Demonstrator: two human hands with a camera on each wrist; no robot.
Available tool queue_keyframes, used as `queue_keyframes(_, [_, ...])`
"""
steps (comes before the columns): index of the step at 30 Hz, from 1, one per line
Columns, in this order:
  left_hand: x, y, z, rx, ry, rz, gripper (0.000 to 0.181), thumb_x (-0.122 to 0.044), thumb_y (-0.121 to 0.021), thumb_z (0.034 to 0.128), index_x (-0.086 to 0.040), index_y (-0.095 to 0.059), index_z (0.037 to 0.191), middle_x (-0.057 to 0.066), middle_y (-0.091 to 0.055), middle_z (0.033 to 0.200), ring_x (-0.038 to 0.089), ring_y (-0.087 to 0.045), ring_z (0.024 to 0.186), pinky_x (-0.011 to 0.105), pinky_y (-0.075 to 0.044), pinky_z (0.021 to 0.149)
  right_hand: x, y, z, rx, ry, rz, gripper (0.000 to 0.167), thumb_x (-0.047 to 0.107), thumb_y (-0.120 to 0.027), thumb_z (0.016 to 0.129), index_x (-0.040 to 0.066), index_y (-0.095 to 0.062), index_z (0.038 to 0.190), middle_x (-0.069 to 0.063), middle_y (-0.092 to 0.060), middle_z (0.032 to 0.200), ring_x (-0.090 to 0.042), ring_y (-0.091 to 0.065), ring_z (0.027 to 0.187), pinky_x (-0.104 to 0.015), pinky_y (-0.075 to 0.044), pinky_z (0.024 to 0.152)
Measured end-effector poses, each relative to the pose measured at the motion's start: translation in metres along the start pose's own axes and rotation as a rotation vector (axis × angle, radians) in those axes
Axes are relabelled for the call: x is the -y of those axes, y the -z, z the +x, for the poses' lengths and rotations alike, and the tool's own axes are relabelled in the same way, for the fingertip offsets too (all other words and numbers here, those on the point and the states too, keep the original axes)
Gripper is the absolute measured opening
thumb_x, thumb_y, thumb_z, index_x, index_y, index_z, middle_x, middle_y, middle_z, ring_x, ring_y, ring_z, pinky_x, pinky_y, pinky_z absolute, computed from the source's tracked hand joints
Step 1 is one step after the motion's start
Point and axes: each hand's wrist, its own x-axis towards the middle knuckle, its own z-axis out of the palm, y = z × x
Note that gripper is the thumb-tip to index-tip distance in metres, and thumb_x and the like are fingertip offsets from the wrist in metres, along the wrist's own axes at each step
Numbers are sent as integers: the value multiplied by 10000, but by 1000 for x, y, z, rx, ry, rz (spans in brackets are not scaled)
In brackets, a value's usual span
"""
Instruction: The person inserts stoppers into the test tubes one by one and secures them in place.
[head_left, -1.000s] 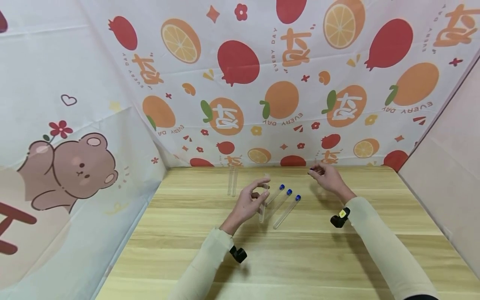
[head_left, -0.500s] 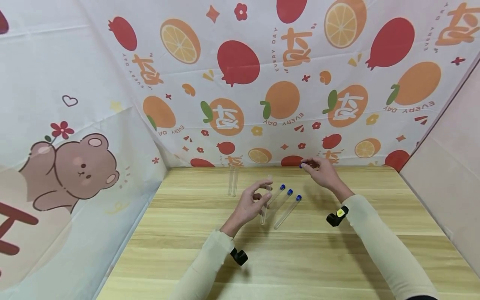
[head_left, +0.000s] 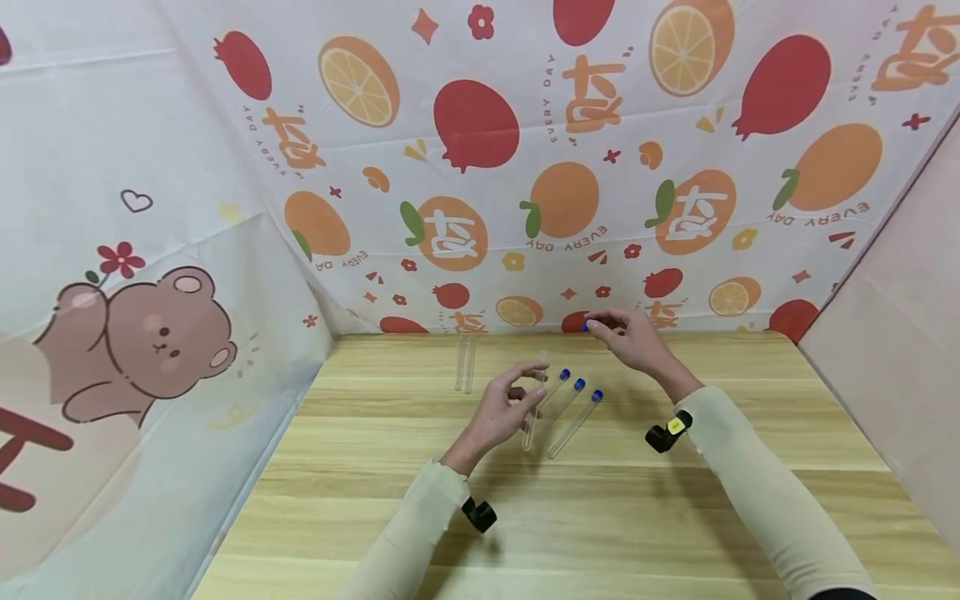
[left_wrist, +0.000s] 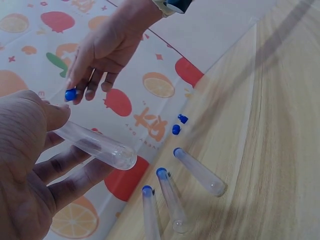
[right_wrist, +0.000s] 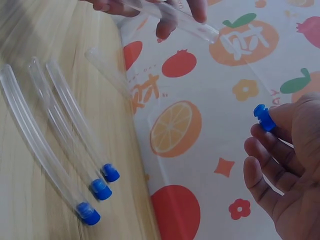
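My left hand [head_left: 498, 404] holds a clear test tube [left_wrist: 97, 145] between thumb and fingers, raised off the table. Its rounded closed end points down and its upper end bears no cap. Slightly farther back and to the right, my right hand [head_left: 637, 343] pinches a small blue cap [right_wrist: 264, 118] between thumb and finger, with the other fingers loosely bent. Cap and tube are apart. Three test tubes with blue caps [head_left: 574, 425] lie side by side on the table, right of the left hand.
Two uncapped clear test tubes [head_left: 465, 367] lie at the back left, near the fruit-print cloth [head_left: 555, 275]. Two loose blue caps [left_wrist: 176, 129] sit on the wooden table [head_left: 600, 517] in the left wrist view. A bear-print cloth [head_left: 150, 350] hangs on the left.
My right hand has moved left with the blue cap, closer to the tube. The left hand and its tube have shifted only very slightly to the right.
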Motion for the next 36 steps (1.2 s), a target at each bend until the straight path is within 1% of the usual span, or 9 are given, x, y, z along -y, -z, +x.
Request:
queue_keyframes(6, [-3, -1, -1, 8, -9, -1, 369, -195, -582, 1041, -233, -572, 1408, 139, -600, 1321, 460, -669, 771, 400, -600, 503, 8, -2, -2, 24, 9, 26, 326, 379, -604, 1025, 136, -725, 1206, -107, -754, 1076, -198, -658, 886, -273, -537, 637])
queue_keyframes(10, [-5, -2, -1, 11, -8, 1, 366, -195, -574, 1046, -238, -571, 1409, 139, -597, 1325, 500, -661, 788, 391, -603, 508, 13, -3, -3, 39, 34, 30, 337, 385, -594, 1029, 144, -716, 1231, -108, -750, 1145, -189, -695, 952, -282, -569, 742])
queue_keyframes(14, [-6, -2, -1, 15, -3, 5, 370, -190, -574, 1046, -239, -568, 1413, 144, -595, 1328, 498, -663, 795, 418, -604, 517, 18, -4, -3, 49, 54, 56, 335, 376, -594, 1031, 142, -716, 1237, -121, -746, 1170, -199, -707, 984, -322, -584, 830])
queue_keyframes(19, [-6, -2, 0, 26, -2, 12, 372, -196, -576, 1046, -247, -566, 1415, 135, -597, 1324, 483, -673, 796, 452, -597, 521, 22, -5, -3, 62, 42, 62, 324, 370, -599, 1029, 145, -720, 1228, -133, -745, 1155, -227, -681, 985, -327, -554, 832])
queue_keyframes(25, [-7, -3, 0, 27, -12, 28, 367, -194, -576, 1046, -244, -571, 1410, 131, -600, 1319, 426, -684, 769, 385, -589, 504, 25, -7, -3, 74, 30, 60, 308, 341, -603, 1031, 140, -724, 1230, -115, -742, 1192, -318, -682, 1052, -329, -538, 820])
queue_keyframes(27, [-6, -4, 0, 29, -19, 28, 365, -191, -576, 1046, -245, -571, 1407, 131, -599, 1316, 419, -685, 764, 357, -583, 497, 26, -9, -3, 68, 37, 56, 301, 345, -613, 1025, 147, -732, 1218, -104, -749, 1179, -309, -689, 1037, -331, -541, 805])
queue_keyframes(30, [-18, -6, -3, 37, -2, 25, 373, -139, -563, 1048, -185, -563, 1418, 171, -586, 1331, 457, -679, 785, 431, -592, 517, 26, -11, -2, 61, 46, 44, 305, 340, -618, 1023, 138, -735, 1218, -102, -756, 1160, -276, -692, 1000, -330, -541, 783])
queue_keyframes(34, [-36, -6, -6, 52, 31, 14, 382, -70, -553, 1040, -108, -556, 1420, 218, -576, 1341, 520, -661, 818, 602, -577, 584, 27, -12, -3, 55, 60, 37, 314, 339, -620, 1022, 122, -740, 1214, -115, -759, 1144, -229, -684, 955, -318, -537, 755])
queue_keyframes(36, [-33, -6, -5, 58, 33, 11, 386, -72, -554, 1040, -115, -555, 1424, 210, -579, 1341, 522, -659, 816, 624, -572, 595, 28, -13, -3, 56, 69, 39, 327, 351, -626, 1017, 112, -746, 1205, -122, -762, 1129, -223, -679, 923, -308, -532, 727])
